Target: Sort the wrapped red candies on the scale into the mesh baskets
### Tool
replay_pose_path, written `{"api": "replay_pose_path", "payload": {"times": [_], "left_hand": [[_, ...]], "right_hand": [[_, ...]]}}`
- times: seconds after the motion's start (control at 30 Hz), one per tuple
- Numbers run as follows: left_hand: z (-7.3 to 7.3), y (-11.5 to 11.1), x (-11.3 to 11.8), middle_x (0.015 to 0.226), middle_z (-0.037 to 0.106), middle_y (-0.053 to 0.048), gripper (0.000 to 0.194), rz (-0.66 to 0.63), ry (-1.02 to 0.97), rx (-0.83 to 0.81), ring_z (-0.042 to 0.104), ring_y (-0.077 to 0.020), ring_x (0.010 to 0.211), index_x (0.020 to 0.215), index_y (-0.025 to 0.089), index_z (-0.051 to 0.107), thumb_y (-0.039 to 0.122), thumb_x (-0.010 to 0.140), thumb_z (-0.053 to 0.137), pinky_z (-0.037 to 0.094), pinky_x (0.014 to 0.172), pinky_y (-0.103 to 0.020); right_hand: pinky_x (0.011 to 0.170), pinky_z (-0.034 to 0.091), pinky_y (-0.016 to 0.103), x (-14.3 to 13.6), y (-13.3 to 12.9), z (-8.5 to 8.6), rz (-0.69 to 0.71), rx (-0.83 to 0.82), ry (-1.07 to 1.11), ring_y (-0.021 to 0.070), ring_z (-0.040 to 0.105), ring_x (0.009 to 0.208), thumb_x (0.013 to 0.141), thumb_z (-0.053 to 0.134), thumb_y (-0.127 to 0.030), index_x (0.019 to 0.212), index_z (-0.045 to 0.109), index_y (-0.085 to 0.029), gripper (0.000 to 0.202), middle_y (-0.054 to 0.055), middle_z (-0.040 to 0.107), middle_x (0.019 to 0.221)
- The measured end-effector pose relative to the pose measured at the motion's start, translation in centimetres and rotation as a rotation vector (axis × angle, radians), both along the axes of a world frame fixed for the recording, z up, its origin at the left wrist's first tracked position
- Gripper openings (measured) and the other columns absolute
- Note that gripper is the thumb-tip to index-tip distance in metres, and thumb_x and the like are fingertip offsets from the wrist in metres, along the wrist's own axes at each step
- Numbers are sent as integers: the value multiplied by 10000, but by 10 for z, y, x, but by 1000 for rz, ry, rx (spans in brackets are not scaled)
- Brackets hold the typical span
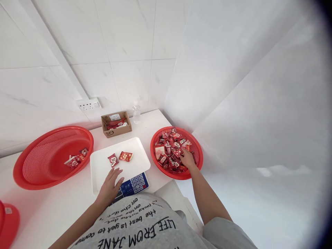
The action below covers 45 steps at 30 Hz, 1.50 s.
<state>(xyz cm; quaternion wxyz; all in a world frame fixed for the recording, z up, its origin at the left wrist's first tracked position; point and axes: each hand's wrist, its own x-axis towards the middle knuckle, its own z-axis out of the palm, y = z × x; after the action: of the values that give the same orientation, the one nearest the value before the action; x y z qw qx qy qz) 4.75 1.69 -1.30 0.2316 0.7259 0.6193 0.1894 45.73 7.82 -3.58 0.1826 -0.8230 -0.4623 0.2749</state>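
Observation:
A white scale tray (103,176) holds two small red packets, one darker (113,160) on the left and one with gold edges (126,156) beside it. My left hand (110,185) is over the tray's front edge, fingers spread and holding nothing, just below the darker packet. On the right, a round red basket (199,155) is filled with several red packets (168,147). My right hand (187,158) reaches into its right side, fingertips on a packet; whether the fingers grip it is hard to make out. The blue keypad (136,184) shows below the tray.
A large red basket (22,173) with a few packets stands at the left. Behind the tray are a cardboard box (119,131) of red packets and a clear bottle (136,113). Another red container (11,221) shows at the lower left edge.

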Motion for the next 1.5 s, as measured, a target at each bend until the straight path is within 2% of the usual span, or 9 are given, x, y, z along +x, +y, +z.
{"api": "replay_pose_path", "payload": {"times": [0.17,0.37,0.6,0.8,1.03,1.17,1.3,1.4,1.5], "left_hand": [[1,1,1,1236,563,-59,390,-8,0,10,374,-248,1265,1115,213,574,418,821,420,356,1025,-445],[2,1,0,1233,565,-59,392,4,-6,1,376,-246,1264,1113,215,577,422,819,420,358,1024,-441],[0,0,0,1227,569,-52,378,8,-22,-4,379,-242,1260,1107,228,577,417,816,426,359,1020,-449],[2,3,4,1239,559,-57,392,-14,-21,-15,375,-248,1263,1114,221,571,426,817,418,350,1026,-454],[7,4,6,1204,582,-51,369,-22,-68,-7,404,-244,1242,1073,226,590,423,799,440,368,1015,-433],[21,3,12,1161,603,-55,377,38,-184,-148,497,-235,1150,1084,228,572,434,792,451,390,989,-416],[39,1,24,964,653,-57,446,80,-552,-504,626,-190,878,1164,201,488,462,805,448,492,838,-378],[49,1,29,893,641,-44,454,205,-844,-673,627,-139,742,1176,200,446,464,808,472,527,717,-313],[52,2,25,829,632,-23,324,366,-988,-702,602,-94,649,1033,189,507,357,767,585,516,645,-242]], "right_hand": [[1026,255,452,-3,-3,-21,17,-78,-161,326,241,1302,711,520,-134,1383,267,-215,723,104,244,1447],[963,292,512,-1,1,-20,-82,-108,-55,364,368,1217,703,533,-162,1369,272,-170,715,192,466,1271],[809,457,305,-1,-13,-9,-25,-93,278,222,597,962,709,544,-334,1114,555,-168,438,74,639,1065],[653,477,257,0,-29,10,-51,-71,742,179,613,835,669,616,-437,924,597,-182,361,49,672,905],[501,407,209,-9,-34,30,-23,-172,821,102,525,543,719,558,-528,856,616,-166,391,54,679,767],[596,443,236,-35,-35,47,167,-92,736,147,587,699,700,601,-500,952,628,-184,405,40,673,815],[747,449,293,-88,-36,60,457,-1,625,184,587,846,680,641,-444,1074,594,-206,463,39,652,954],[773,442,322,-137,-35,62,659,43,460,199,578,848,652,672,-400,1085,598,-201,482,49,639,968],[828,419,362,-179,-33,62,830,73,268,236,547,943,639,689,-352,1127,586,-224,514,71,617,1032]]}}
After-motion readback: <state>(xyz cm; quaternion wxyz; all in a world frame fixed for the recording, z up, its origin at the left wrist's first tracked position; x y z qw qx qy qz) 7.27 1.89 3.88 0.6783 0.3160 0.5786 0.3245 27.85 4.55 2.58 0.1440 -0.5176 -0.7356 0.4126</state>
